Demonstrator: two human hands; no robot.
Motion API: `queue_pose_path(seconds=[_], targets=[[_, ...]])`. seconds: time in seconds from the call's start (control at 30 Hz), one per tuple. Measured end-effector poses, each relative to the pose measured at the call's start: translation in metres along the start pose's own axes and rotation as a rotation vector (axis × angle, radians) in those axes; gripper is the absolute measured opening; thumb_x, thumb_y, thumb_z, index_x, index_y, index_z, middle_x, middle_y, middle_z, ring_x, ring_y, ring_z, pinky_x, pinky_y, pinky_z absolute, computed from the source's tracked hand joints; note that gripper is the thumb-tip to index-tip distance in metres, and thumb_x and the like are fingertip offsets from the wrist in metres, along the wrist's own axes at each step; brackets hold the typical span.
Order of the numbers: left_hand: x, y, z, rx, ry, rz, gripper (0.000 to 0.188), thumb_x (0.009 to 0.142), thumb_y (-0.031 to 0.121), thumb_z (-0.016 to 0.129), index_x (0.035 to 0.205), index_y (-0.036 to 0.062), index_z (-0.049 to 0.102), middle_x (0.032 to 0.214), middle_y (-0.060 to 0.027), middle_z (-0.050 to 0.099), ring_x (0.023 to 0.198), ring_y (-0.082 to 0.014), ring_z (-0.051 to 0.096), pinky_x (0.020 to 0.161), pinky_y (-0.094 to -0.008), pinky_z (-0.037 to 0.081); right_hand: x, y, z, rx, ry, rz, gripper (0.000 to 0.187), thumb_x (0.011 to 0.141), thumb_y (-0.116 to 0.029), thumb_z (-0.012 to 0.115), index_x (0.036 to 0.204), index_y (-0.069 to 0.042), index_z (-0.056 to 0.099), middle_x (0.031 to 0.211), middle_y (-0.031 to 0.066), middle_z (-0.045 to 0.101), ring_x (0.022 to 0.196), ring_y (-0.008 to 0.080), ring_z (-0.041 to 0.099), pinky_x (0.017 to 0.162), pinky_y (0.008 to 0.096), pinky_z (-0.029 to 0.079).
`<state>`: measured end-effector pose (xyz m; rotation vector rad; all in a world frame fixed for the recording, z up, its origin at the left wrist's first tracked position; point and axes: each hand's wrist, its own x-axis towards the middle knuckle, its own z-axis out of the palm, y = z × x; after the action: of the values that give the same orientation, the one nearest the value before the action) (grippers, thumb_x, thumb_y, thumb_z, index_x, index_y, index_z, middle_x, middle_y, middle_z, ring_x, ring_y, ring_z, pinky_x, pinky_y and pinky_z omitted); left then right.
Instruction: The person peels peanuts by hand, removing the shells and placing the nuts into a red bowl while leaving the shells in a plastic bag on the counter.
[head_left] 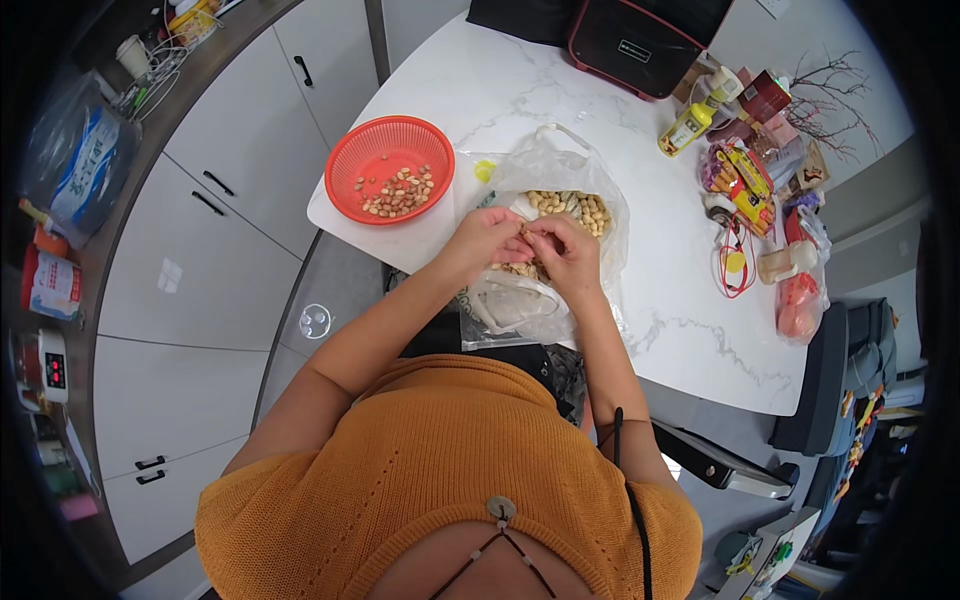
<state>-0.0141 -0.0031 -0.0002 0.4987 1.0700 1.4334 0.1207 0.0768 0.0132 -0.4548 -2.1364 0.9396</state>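
Over an open clear plastic bag (535, 175), my left hand (483, 240) and my right hand (568, 256) meet fingertip to fingertip. Both are closed in a pinch on a small peanut (526, 230), mostly covered by the fingers. Unshelled peanuts (592, 212) fill the far part of the bag. Pale pieces that look like shells (522, 269) lie below my hands, partly hidden by them. To the left stands a round red plastic basket (345, 160), with shelled peanut kernels (397, 194) spread on its bottom.
A white marble-patterned table (680, 290) carries everything. A black and red appliance (635, 45) stands at the back. Along the right are a yellow bottle (687, 128), snack packages (742, 185), a red cord (735, 268) and a bag of red fruit (798, 305). White cabinets (200, 260) line the left.
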Motion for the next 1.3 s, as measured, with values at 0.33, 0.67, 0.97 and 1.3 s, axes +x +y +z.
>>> queue_pose_path(seconds=[0.33, 0.67, 0.97, 1.3], targets=[[0.003, 0.001, -0.008, -0.070, -0.072, -0.042, 0.011, 0.089, 0.011, 0.045, 0.091, 0.0025, 0.052, 0.080, -0.0067, 0.059, 0.066, -0.0124, 0.059, 0.062, -0.0243, 0.051, 0.002, 0.001, -0.003, -0.102, -0.010, -0.176, 0.015, 0.070, 0.001, 0.065, 0.084, -0.005, 0.063, 0.079, 0.0075, 0.057, 0.067, 0.0181, 0.057, 0.056, 0.0254, 0.046], [-0.021, 0.014, 0.003, 0.431, 0.109, 0.293, 0.016, 0.082, 0.009, 0.056, 0.094, 0.0003, 0.062, 0.069, 0.0056, 0.051, 0.062, -0.0018, 0.042, 0.054, -0.0160, 0.034, 0.001, 0.019, -0.013, 0.284, -0.004, 0.193, 0.012, 0.074, -0.001, 0.065, 0.085, -0.002, 0.062, 0.082, 0.0021, 0.057, 0.066, 0.0070, 0.052, 0.056, 0.0177, 0.039], [-0.025, 0.059, -0.043, 0.529, 0.337, 0.535, 0.015, 0.084, 0.009, 0.054, 0.093, 0.0018, 0.063, 0.067, 0.0072, 0.048, 0.062, -0.0019, 0.042, 0.055, -0.0161, 0.034, 0.019, 0.017, -0.020, -0.436, -0.003, 0.181, 0.014, 0.076, -0.012, 0.060, 0.090, -0.010, 0.063, 0.088, 0.0103, 0.060, 0.075, 0.0235, 0.059, 0.064, 0.0335, 0.047], [-0.017, 0.054, -0.063, 0.815, 0.543, 0.816, 0.011, 0.078, 0.006, 0.057, 0.087, 0.0018, 0.062, 0.082, -0.0101, 0.058, 0.068, -0.0188, 0.056, 0.061, -0.0267, 0.045, 0.030, 0.031, 0.003, -0.775, -0.030, 0.134, 0.015, 0.074, -0.019, 0.062, 0.088, -0.014, 0.065, 0.083, 0.0109, 0.061, 0.077, 0.0279, 0.058, 0.067, 0.0374, 0.046]])
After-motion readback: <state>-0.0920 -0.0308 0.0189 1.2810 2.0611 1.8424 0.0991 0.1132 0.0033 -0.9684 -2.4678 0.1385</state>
